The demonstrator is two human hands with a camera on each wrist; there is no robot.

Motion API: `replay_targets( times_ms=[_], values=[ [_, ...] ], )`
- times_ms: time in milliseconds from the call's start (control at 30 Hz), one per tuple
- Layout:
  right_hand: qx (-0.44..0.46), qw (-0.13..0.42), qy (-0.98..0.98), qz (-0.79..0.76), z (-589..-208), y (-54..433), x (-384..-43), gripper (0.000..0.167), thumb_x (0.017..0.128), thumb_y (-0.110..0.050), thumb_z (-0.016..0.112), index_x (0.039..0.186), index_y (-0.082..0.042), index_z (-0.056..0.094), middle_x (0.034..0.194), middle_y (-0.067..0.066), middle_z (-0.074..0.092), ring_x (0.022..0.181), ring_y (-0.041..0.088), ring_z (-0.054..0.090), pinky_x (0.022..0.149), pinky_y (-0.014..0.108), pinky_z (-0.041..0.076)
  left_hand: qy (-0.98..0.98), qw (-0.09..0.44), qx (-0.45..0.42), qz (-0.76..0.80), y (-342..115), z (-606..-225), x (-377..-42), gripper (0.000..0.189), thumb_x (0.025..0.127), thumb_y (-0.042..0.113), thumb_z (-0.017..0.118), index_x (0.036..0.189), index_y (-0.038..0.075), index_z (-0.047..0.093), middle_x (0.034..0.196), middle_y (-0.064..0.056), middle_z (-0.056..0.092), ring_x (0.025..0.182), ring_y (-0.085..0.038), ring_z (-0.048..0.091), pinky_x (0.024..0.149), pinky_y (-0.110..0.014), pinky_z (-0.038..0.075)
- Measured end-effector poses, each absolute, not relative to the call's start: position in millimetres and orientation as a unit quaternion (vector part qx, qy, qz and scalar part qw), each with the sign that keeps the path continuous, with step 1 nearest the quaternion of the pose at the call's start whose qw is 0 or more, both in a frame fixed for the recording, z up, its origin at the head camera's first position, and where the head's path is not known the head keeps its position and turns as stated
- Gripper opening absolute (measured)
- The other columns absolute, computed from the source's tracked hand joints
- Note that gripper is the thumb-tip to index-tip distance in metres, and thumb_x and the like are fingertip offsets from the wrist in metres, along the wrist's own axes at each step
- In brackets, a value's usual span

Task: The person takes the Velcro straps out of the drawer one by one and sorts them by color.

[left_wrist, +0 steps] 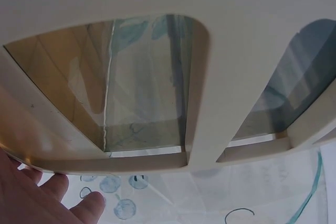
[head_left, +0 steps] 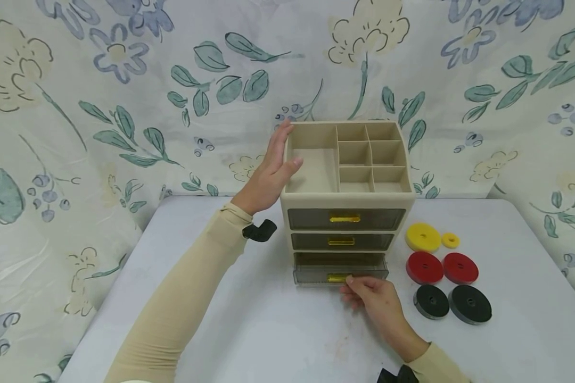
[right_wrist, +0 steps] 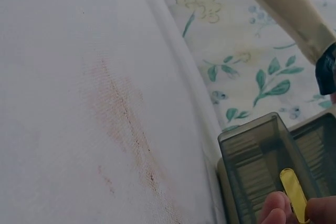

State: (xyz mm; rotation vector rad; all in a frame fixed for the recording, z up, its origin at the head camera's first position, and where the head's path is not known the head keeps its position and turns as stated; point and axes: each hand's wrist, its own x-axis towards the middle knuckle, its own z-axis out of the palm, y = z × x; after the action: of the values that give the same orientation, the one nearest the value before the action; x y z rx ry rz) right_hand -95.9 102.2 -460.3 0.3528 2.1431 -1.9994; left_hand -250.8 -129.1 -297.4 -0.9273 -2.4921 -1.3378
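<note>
A cream desktop organizer stands on the table, with an open compartment tray on top and three smoky drawers in front. The bottom drawer is pulled partly out, and no contents show in it. My right hand pinches that drawer's gold handle between thumb and fingers. At the organizer's upper left side, my left hand rests with extended fingers, the thumb over the top edge. In the left wrist view, those fingers lie along the cream frame, which has see-through side windows.
Right of the organizer lie several round discs with centre holes: a large yellow disc, a small yellow one, two red discs and two black discs. Flowered cloth hangs behind the white table. Reddish smudges mark its surface.
</note>
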Motion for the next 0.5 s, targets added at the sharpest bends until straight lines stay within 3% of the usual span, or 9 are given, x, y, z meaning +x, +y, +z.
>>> replay_targets(
  times_ms=[500],
  values=[
    [0.105, 0.08, 0.711, -0.691, -461.4, 102.2, -102.5, 0.024, 0.098, -0.013, 0.065, 0.106, 0.009, 0.072, 0.089, 0.013, 0.076, 0.074, 0.017, 0.068, 0.064, 0.026, 0.056, -0.838, 0.086, -0.308, -0.442, -128.8, -295.7, -249.0, 0.066, 0.105, 0.024, 0.039, 0.161, 0.007, 0.009, 0.168, -0.009, -0.001, 0.153, -0.011, -0.004, 0.122, -0.043, 0.005]
  ],
)
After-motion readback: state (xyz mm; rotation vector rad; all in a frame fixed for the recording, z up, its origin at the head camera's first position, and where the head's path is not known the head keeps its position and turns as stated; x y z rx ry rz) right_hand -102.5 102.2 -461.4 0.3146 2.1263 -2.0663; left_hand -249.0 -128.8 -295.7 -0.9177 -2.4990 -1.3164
